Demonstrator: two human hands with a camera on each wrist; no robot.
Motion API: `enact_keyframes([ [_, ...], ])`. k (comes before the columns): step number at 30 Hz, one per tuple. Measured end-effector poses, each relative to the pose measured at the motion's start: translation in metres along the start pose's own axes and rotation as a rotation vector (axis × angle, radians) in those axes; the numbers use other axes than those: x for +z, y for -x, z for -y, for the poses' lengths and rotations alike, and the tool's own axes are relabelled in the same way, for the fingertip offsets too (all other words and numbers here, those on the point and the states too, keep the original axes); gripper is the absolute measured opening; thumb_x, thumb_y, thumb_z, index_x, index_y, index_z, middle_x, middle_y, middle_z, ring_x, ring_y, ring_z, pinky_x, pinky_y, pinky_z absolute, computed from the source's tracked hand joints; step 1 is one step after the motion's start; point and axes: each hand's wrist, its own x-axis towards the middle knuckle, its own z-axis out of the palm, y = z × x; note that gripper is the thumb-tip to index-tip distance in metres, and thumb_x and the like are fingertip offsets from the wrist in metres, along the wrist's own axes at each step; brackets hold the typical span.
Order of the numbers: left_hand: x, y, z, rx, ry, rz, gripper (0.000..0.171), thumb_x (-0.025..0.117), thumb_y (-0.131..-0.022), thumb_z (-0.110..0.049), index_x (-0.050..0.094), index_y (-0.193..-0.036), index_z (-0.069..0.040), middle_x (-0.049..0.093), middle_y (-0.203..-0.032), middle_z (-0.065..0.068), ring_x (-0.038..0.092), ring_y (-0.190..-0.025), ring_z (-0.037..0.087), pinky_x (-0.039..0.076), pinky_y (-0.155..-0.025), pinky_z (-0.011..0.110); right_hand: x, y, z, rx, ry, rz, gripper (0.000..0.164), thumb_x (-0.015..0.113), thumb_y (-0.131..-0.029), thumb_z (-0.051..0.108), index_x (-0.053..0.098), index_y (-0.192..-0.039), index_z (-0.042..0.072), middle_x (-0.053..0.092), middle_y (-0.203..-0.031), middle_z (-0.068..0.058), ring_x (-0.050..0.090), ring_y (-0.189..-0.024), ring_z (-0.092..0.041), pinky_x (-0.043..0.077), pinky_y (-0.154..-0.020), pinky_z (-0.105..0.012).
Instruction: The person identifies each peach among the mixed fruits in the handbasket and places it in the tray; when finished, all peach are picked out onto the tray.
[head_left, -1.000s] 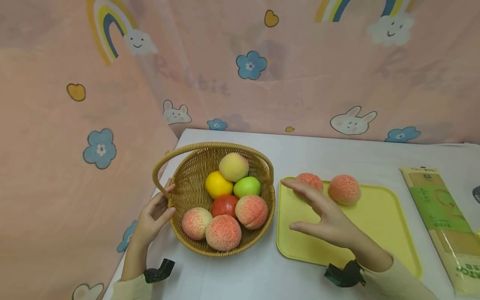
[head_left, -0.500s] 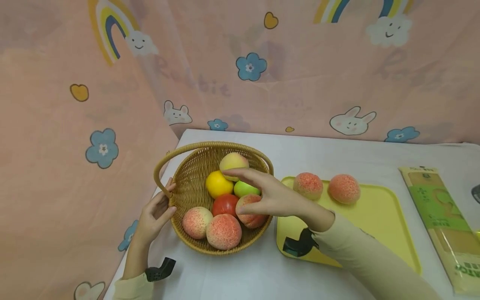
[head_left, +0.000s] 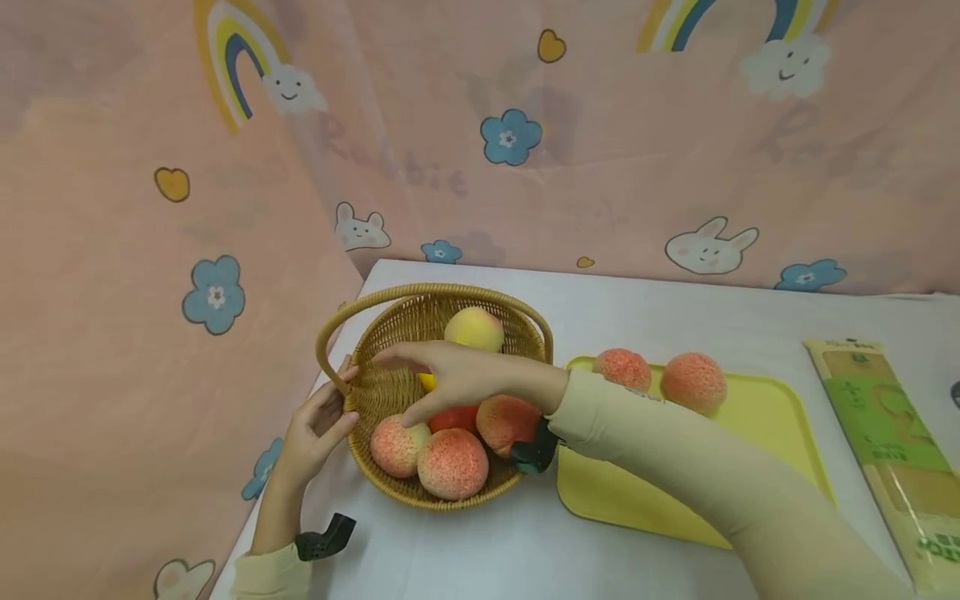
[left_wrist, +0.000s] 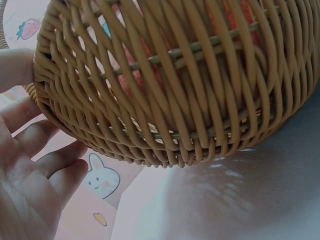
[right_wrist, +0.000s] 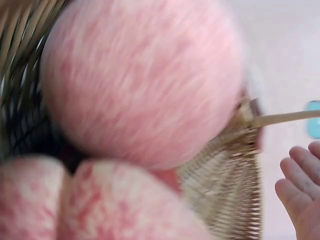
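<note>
My left hand (head_left: 307,429) grips the rim of the wicker basket (head_left: 381,390) beside its handle base. In the left wrist view, thumb and fingers of that hand (left_wrist: 30,185) lie on either side of the woven edge. My right hand (head_left: 457,371) hovers over the basket's left half with thumb and fingers spread, holding nothing. Below it sit a pinkish peach (head_left: 453,465), a paler peach (head_left: 396,448), another peach (head_left: 507,425) and a red tomato-like fruit (head_left: 453,419). A yellow peach (head_left: 474,327) lies behind; the hand mostly covers a yellow fruit (head_left: 426,382).
Right of the basket lies a yellow tray (head_left: 630,492), with two peaches, one (head_left: 622,368) near its back left corner and another (head_left: 693,382) beside it. A long green-and-beige packet (head_left: 881,417) lies farther right. The basket's handle (head_left: 442,289) arches along the back.
My right hand has moved left from above the tray to over the basket, hiding the green fruit. The left hand keeps its grip on the rim.
</note>
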Motion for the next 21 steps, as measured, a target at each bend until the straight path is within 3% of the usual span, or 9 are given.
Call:
enact_keyframes([
  [8,0.001,-0.001,-0.002,0.006,0.014,0.008,0.053,0.049,-0.085,0.018,0.039,-0.136,0.013,0.021,-0.152,0.03,0.034,-0.138,0.009,0.033,-0.107,0.016,0.01,-0.024,-0.012,0.129,-0.038,0.184,0.074,0.074,-0.081,0.022,0.038,-0.144,0.008,0.041,-0.149,-0.005,0.036,-0.138,-0.018,0.032,-0.112,-0.032],
  [12,0.001,-0.002,-0.002,0.007,0.018,0.013,0.053,0.049,-0.085,0.018,0.038,-0.137,0.012,0.019,-0.152,0.031,0.033,-0.139,0.009,0.032,-0.108,0.016,0.017,-0.027,-0.015,0.146,-0.068,0.252,0.075,0.074,-0.081,0.019,0.036,-0.144,0.005,0.04,-0.149,-0.006,0.036,-0.138,-0.018,0.032,-0.112,-0.03],
  [21,0.0,0.0,0.0,0.011,0.024,0.019,0.055,0.048,-0.085,0.019,0.038,-0.139,0.011,0.018,-0.152,0.031,0.033,-0.139,0.008,0.031,-0.109,0.016,0.029,-0.033,-0.022,0.18,0.023,0.278,0.075,0.074,-0.081,0.022,0.038,-0.144,0.006,0.039,-0.149,-0.006,0.034,-0.138,-0.017,0.03,-0.113,-0.029],
])
